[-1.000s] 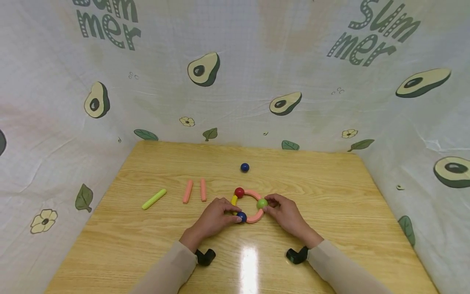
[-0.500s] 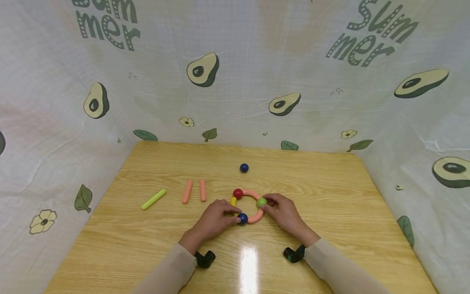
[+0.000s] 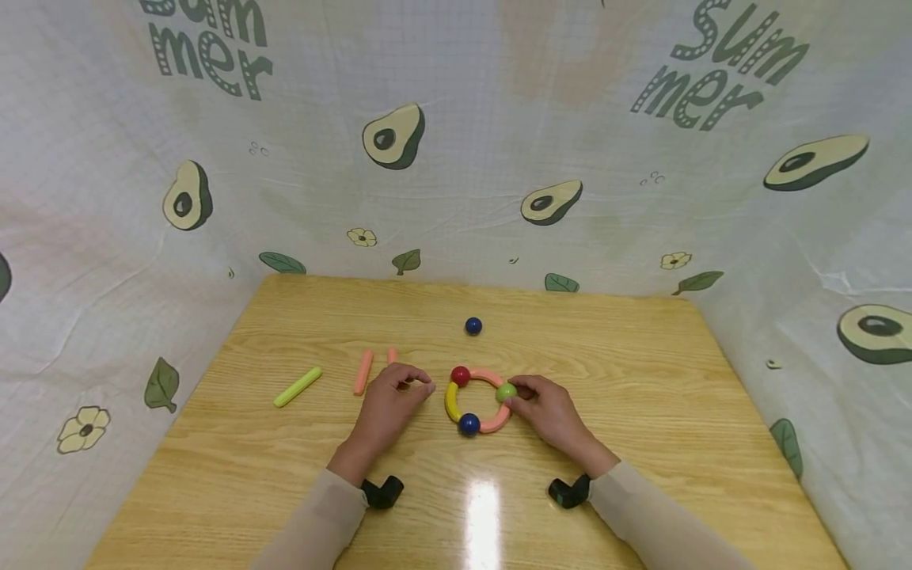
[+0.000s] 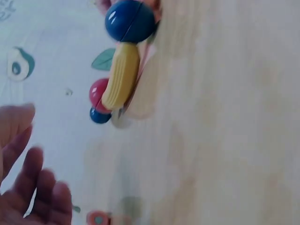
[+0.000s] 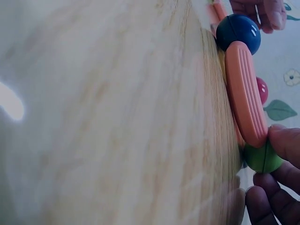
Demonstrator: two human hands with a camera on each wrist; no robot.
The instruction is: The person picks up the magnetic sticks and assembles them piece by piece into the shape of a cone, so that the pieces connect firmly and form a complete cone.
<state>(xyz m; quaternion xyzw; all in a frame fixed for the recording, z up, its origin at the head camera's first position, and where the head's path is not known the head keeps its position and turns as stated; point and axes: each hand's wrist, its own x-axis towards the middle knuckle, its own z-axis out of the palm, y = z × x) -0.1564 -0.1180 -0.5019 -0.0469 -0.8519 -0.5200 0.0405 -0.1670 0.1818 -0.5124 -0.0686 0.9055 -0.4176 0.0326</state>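
A ring of curved rods and balls lies on the wooden table. A yellow curved rod joins a red ball to a blue ball. Two pink curved rods make up the right side, the front one showing large in the right wrist view. Between them sits a green ball, which my right hand pinches between thumb and fingers. My left hand is off the ring to its left, fingers loosely bent and holding nothing; it partly covers a straight pink rod.
Left of my left hand lie another straight pink rod and a yellow-green rod. A loose blue ball sits behind the ring. A printed cloth hangs behind and at the sides of the table.
My left hand has let go of the ring's blue ball and moved left, uncovering the yellow rod. The right hand keeps its hold on the green ball, and the ring has barely shifted.
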